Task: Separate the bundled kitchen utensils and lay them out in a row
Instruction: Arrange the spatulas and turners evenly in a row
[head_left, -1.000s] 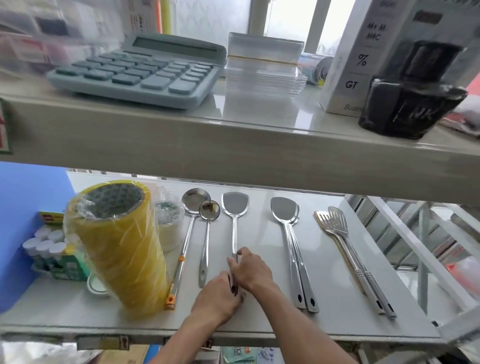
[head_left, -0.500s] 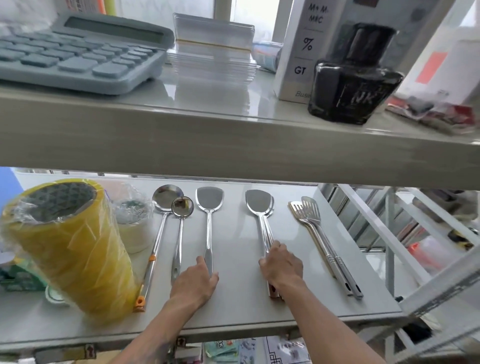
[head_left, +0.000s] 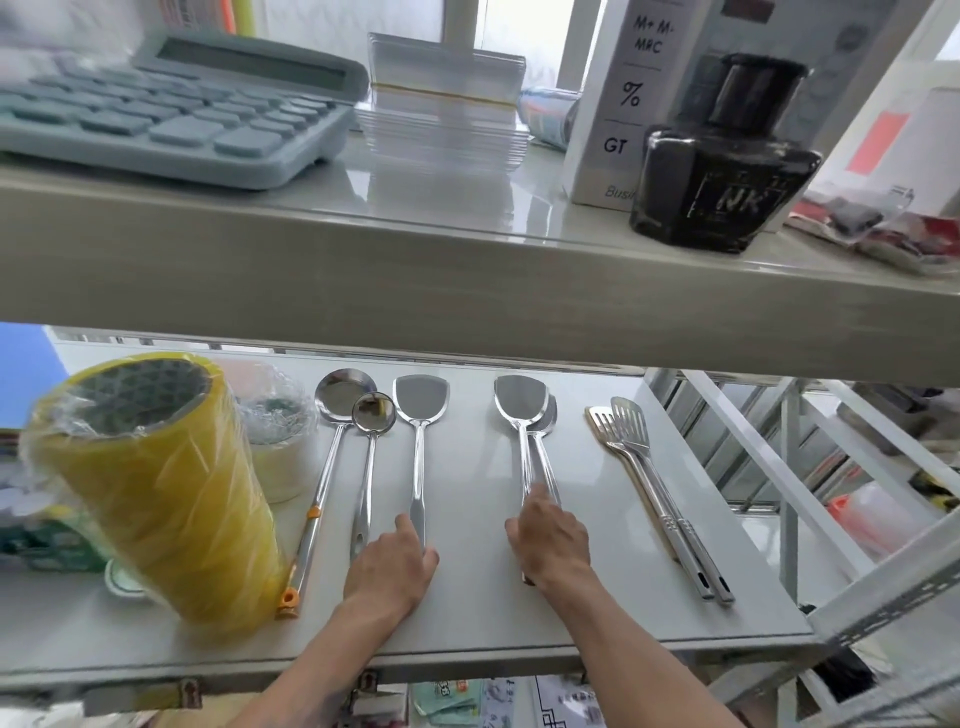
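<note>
- Steel kitchen utensils (head_left: 420, 447) lie in a row on the white lower shelf (head_left: 478, 613), handles toward the person.
- Left hand (head_left: 390, 569) rests palm-down, fingers loosely curled at the single flat spatula's handle end.
- Right hand (head_left: 551, 543) covers the paired steel spatulas' (head_left: 525, 415) handles; whether it grips them I cannot tell.

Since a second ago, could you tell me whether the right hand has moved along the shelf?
Yes. The right hand has moved rightward, away from the single spatula whose handle it gripped, onto the stacked pair of turners.

Bright daylight — blurred, warped edges
</note>
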